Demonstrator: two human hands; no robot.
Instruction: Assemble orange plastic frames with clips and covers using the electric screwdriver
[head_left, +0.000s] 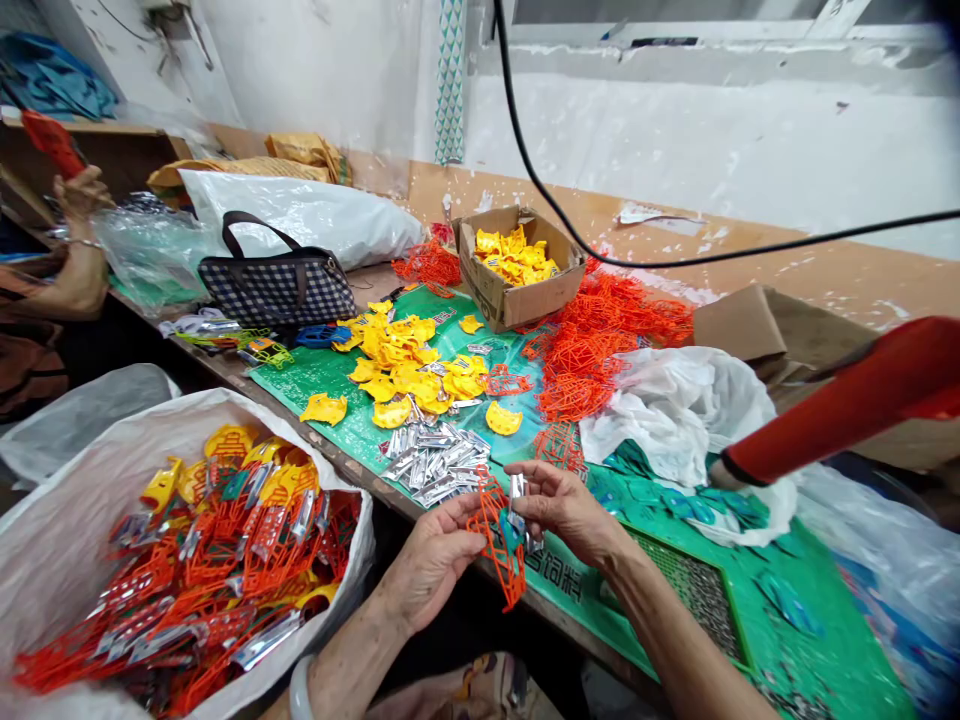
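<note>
My left hand [433,560] grips an orange plastic lattice frame [495,545] at the near table edge. My right hand [564,508] pinches a small silver foil strip [517,492] against the top of that frame, beside a teal piece [511,530]. Just beyond the hands lie a pile of silver strips [435,458] and a heap of yellow plastic pieces [409,370] on a green mat [322,375]. More orange frames [600,335] are heaped to the right of the yellow pieces.
A white bag [52,520] at lower left holds assembled orange, yellow and silver pieces. A cardboard box [506,295] holds yellow pieces. A checked handbag [281,285], crumpled white plastic [679,405], a red tool [847,405] and another person's arm [75,260] at far left are nearby.
</note>
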